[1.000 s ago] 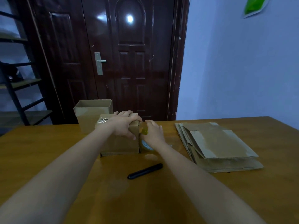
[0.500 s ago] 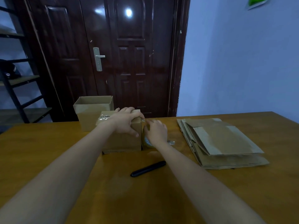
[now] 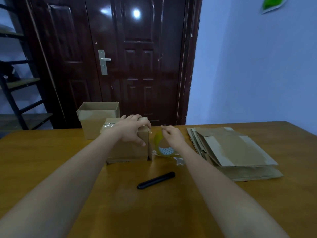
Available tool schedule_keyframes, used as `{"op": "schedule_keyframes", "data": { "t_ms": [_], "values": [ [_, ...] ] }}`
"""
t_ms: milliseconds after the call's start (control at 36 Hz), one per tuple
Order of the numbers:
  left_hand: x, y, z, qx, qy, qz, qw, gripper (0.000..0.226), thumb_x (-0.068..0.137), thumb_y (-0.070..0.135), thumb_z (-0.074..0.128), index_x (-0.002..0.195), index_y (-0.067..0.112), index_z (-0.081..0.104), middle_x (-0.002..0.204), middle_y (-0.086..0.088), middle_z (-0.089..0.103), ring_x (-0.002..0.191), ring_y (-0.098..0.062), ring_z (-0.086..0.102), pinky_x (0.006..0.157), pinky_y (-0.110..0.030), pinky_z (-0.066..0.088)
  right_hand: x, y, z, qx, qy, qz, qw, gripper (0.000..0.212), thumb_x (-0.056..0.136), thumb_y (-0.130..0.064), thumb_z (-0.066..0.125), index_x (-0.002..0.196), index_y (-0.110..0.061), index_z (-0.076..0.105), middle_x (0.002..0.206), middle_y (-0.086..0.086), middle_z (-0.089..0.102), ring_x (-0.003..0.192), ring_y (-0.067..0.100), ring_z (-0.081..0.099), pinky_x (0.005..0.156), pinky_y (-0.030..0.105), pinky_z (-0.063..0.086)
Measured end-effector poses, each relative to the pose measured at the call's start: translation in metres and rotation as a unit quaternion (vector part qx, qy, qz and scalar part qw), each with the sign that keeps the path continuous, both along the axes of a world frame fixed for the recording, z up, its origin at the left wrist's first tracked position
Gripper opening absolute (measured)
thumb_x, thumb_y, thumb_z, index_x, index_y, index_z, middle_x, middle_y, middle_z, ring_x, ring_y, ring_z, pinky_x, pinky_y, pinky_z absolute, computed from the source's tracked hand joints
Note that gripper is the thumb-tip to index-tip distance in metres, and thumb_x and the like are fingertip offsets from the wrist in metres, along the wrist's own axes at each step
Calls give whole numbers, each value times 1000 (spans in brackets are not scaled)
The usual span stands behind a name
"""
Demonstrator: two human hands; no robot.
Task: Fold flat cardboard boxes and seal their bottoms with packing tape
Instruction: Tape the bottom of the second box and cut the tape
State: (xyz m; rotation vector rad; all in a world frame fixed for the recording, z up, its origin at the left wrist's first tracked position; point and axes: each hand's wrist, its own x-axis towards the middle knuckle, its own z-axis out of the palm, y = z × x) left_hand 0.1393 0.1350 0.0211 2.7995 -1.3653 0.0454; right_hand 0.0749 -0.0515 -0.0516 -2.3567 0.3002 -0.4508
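A small cardboard box (image 3: 127,150) stands bottom-up on the wooden table (image 3: 51,162), with clear tape across its top. My left hand (image 3: 133,130) lies over the box's top right edge, fingers curled down its right side. Just right of the box, a yellowish roll of packing tape (image 3: 162,148) stands on edge. My right hand (image 3: 172,136) holds the roll from above, with a clear strip of tape stretched between roll and box. A finished open box (image 3: 96,117) stands behind on the left.
A stack of flat cardboard boxes (image 3: 231,152) lies on the right of the table. A black closed knife or pen (image 3: 156,180) lies in front of the box. A dark door (image 3: 120,57) and a metal shelf (image 3: 15,83) stand behind the table.
My right hand has drawn the tape roll a little to the right, away from the box's side. My left hand stays on the box.
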Motion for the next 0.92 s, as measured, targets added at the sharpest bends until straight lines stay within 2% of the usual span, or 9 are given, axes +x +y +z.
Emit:
{"op": "schedule_keyframes", "data": {
  "t_ms": [111, 250, 417, 500, 556, 611, 667, 722, 917],
  "values": [
    [4, 1, 0, 6, -3, 5, 1000, 67, 70, 55, 72, 128, 47, 38, 148, -1, 27, 139, -23, 19, 115, -53, 11, -2, -3, -1, -22, 25, 43, 999, 37, 100, -24, 43, 132, -12, 55, 135, 2, 51, 129, 21, 41, 108, 38, 36],
    [-1, -1, 3, 24, -7, 16, 1000, 63, 72, 54, 71, 126, 47, 39, 146, -3, 27, 137, -25, 24, 114, -53, 13, 0, 7, -4, -84, 15, 27, 996, 40, 99, -29, 42, 137, -18, 50, 137, -4, 50, 129, 18, 36, 107, 40, 35],
    [-11, -8, 14, 62, 1, 32, 998, 58, 71, 52, 72, 121, 43, 44, 129, -4, 37, 120, -26, 38, 106, -55, 27, -6, -2, -5, 14, -4, 25, 1000, 40, 100, -26, 43, 138, -18, 48, 139, -2, 47, 133, 19, 34, 111, 40, 33],
    [-12, -12, 18, 80, 12, 46, 996, 56, 70, 50, 74, 118, 44, 46, 123, -3, 38, 119, -28, 39, 105, -57, 28, -10, -1, -5, 6, 1, 27, 1000, 40, 100, -26, 43, 139, -19, 47, 138, -3, 47, 133, 18, 33, 109, 39, 33],
    [-13, -14, 20, 93, 25, 57, 994, 53, 70, 48, 75, 115, 45, 47, 123, -2, 38, 121, -29, 37, 105, -60, 27, -9, 3, -5, -4, 8, 29, 1000, 40, 100, -27, 43, 140, -20, 46, 137, -2, 47, 132, 18, 34, 107, 40, 35],
    [-15, -16, 22, 107, 41, 65, 991, 50, 71, 42, 76, 114, 46, 49, 135, -5, 35, 129, -34, 31, 106, -65, 22, -8, 8, -5, -21, 11, 24, 999, 41, 99, -29, 44, 140, -22, 45, 137, -2, 46, 130, 18, 36, 107, 40, 36],
    [-19, -16, 23, 107, 66, 71, 989, 45, 73, 35, 76, 109, 47, 52, 156, -6, 15, 141, -41, 14, 107, -69, 11, -7, 13, -4, -55, 11, 14, 998, 42, 99, -30, 45, 140, -23, 46, 136, -2, 47, 129, 18, 39, 106, 39, 37],
    [-20, -16, 22, 94, 92, 74, 989, 40, 72, 30, 78, 101, 48, 56, 160, 2, -2, 144, -42, 0, 106, -71, 4, -7, 18, -3, -104, 13, 12, 994, 41, 98, -31, 45, 138, -24, 47, 132, -4, 50, 126, 18, 40, 103, 38, 39],
    [-23, -16, 17, 70, 86, 80, 991, 31, 73, 24, 77, 91, 43, 60, 161, 3, -3, 145, -39, -4, 107, -72, -2, -4, 24, -1, -164, 21, 13, 986, 40, 97, -31, 44, 136, -26, 50, 125, -4, 52, 124, 20, 39, 100, 39, 38]
  ]
}}
